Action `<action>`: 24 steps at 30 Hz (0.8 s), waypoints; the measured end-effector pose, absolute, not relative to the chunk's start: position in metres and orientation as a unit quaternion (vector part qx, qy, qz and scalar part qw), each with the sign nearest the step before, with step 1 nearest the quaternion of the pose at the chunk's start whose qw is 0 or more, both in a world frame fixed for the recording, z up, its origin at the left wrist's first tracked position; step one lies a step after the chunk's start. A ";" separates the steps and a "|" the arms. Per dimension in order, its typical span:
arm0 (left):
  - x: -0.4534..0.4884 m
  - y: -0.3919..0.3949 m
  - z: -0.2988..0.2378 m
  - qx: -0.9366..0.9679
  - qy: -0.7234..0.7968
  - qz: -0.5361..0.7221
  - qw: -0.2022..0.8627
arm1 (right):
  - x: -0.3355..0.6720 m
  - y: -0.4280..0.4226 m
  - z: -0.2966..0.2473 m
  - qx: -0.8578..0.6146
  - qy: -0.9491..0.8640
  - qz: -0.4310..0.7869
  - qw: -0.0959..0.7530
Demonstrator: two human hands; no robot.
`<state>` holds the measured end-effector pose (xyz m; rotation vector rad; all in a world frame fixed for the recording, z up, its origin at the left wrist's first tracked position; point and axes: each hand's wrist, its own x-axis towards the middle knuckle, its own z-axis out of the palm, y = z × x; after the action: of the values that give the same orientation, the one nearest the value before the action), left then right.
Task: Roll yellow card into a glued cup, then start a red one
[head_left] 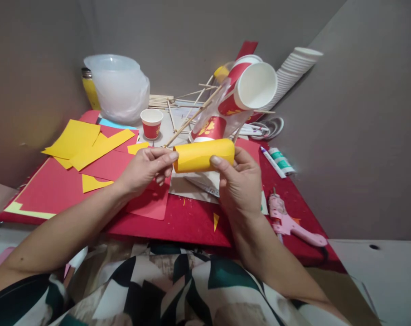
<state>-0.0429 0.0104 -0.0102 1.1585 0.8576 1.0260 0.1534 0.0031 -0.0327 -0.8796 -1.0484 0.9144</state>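
Pinching the yellow paper roll at both ends, left hand and right hand need gentle, even pressure, I'd say.

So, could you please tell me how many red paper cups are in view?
3: a small cup beside the plastic bag, two larger cups behind the yellow paper roll; others may be hidden.

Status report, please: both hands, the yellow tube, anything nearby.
Left hand grip shut on yellow paper tube, left end; right hand on right end. Tube level over red paper. Pink glue gun apart.
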 end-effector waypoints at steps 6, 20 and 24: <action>-0.043 0.008 -0.009 0.524 0.387 0.449 0.612 | 0.152 0.002 -0.031 -0.394 -0.456 0.419 0.679; -0.041 0.003 -0.010 0.558 0.386 0.448 0.581 | 0.154 0.004 -0.031 -0.387 -0.444 0.426 0.686; -0.039 0.002 -0.007 0.560 0.375 0.451 0.585 | 0.154 0.004 -0.031 -0.385 -0.444 0.415 0.694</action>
<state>-0.0390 0.0020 -0.0072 1.3055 0.8757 1.0522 0.1543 0.0045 -0.0308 -0.8599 -0.9920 0.9256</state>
